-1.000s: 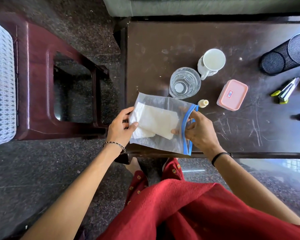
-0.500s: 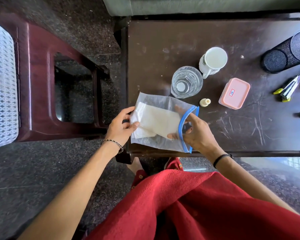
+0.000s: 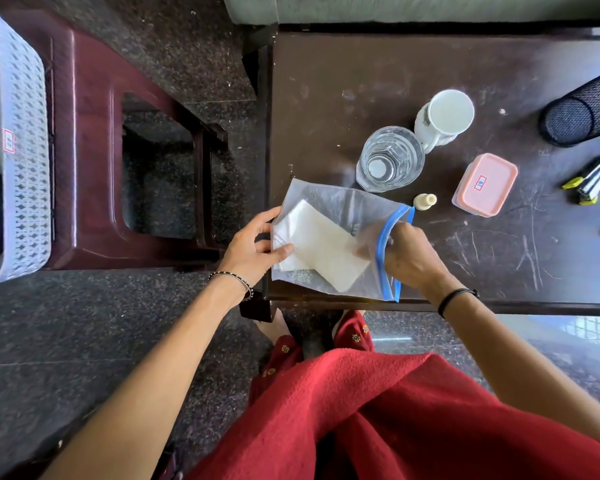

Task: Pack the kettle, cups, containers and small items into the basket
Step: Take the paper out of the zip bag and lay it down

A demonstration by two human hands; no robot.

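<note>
- The white basket sits on a maroon stool, far left of the bag and well apart from it; something dark and round shows inside, too cut off to name.
- The left hand grips the bag's left edge, thumb on top, fingers curled behind, clamped on the plastic.
- The bag, clear with a blue zip strip, is held over the desk's near left corner; folded white tissue lies inside it.
- The right hand is at the bag's open mouth, fingers reaching inside and pinched on the tissue's right end.
- The dark, scratched desk carries the rest.
- A glass stands upright just beyond the bag, nearly touching it.
- A small cream bottle lies on its side just beside the bag's top right corner.
- A white mug stands beyond the bag, touching the glass.
- A pink-lidded box sits right of the bag, near the bottle.
- A black mesh holder lies tipped over, far right of the bag.
- Clips lie far right of the bag, below the holder.
</note>
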